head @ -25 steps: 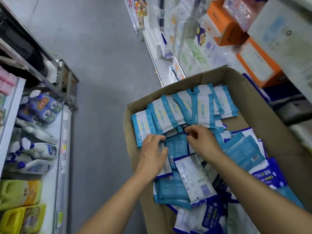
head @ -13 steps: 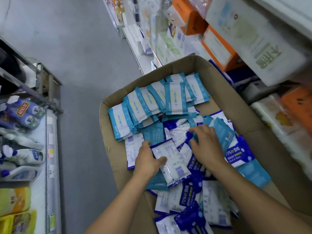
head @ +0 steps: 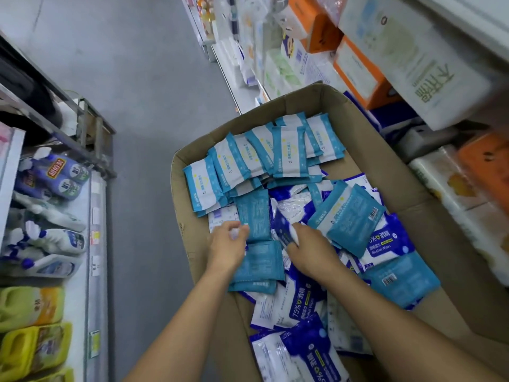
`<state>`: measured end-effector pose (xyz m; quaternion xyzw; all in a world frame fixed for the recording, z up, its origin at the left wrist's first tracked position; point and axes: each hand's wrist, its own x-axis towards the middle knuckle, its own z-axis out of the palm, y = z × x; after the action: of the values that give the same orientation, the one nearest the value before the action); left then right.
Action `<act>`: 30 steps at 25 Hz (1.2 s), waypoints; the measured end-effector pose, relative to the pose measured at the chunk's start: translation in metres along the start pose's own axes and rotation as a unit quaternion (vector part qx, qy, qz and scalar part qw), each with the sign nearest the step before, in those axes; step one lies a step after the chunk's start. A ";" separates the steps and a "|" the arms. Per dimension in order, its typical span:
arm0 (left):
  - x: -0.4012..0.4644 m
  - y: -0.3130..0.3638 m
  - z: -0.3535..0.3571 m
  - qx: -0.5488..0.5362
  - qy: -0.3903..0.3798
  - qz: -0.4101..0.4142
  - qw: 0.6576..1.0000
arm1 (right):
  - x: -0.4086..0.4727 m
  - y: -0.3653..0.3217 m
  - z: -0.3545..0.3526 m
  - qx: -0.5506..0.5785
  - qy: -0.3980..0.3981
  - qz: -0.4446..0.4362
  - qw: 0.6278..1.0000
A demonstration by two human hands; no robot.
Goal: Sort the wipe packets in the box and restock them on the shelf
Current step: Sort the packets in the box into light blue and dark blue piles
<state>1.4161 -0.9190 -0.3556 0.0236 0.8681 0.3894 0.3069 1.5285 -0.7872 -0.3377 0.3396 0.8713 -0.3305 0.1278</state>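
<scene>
An open cardboard box (head: 366,139) holds many wipe packets. Along its far side lies an overlapping row of light-blue-and-white packets (head: 259,158). Teal packets lie back-up in the middle (head: 254,216) and at the right (head: 348,219). Dark-blue alcohol wipe packets (head: 300,301) are heaped at the near end. My left hand (head: 227,248) rests on the left of the pile, fingertips pinching a white packet (head: 221,217) beside a teal one. My right hand (head: 309,249) grips the edge of a dark-blue-and-white packet (head: 285,228) lifted off the pile.
Store shelves on the right carry orange cartons (head: 355,70) and wrapped tissue packs (head: 451,186). On the left, a shelf holds spray bottles (head: 55,241), purple bottles (head: 59,175) and yellow jugs (head: 30,351). A grey aisle floor (head: 143,78) runs between them.
Both hands have pulled back from the far blue row toward the middle of the pile. The right hand has taken hold of a dark-blue packet; the white packet under the left hand is gone.
</scene>
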 end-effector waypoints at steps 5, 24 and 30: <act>0.035 -0.012 0.002 0.239 0.057 -0.001 0.969 | 0.001 0.023 0.000 0.156 0.062 0.023 0.986; -0.036 -0.027 -0.007 -0.059 0.056 -0.106 0.991 | -0.048 0.049 -0.016 0.366 0.019 0.067 0.928; -0.150 -0.064 0.023 0.107 0.115 0.050 0.986 | -0.097 0.077 0.007 0.360 -0.047 0.102 0.926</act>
<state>1.5629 -0.9905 -0.3346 0.0550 0.9320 0.3091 0.1812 1.6516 -0.7984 -0.3371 0.4341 0.6472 -0.6227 0.0703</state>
